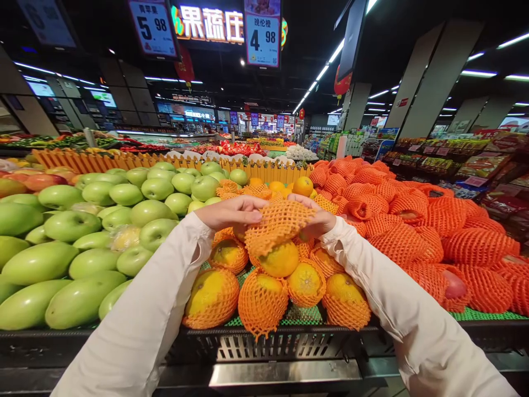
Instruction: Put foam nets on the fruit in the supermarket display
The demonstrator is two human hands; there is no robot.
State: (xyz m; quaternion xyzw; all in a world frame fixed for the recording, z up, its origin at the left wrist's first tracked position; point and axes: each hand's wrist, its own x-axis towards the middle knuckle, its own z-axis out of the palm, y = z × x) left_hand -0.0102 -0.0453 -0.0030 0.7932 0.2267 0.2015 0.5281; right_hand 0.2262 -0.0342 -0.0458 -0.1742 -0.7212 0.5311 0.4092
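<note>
An orange foam net sleeve [279, 225] is stretched between my two hands, above the pile of oranges. My left hand [231, 212] pinches its left side between thumb and fingers. On the other side, my right hand [316, 216] grips the right end, its fingers partly behind the netting. Just under the sleeve sits a bare-looking orange [281, 259]; whether the netting touches it I cannot tell. Around it lie several oranges in similar nets, among them a netted orange [263, 298] at the front and another netted orange [306, 281] beside it.
Green apples [91, 242] are heaped on the left. Fruit in red foam nets [413, 220] is piled on the right. A black slatted crate edge [268, 346] runs along the front, and a low orange picket fence [99, 161] stands behind. Price signs [263, 34] hang overhead.
</note>
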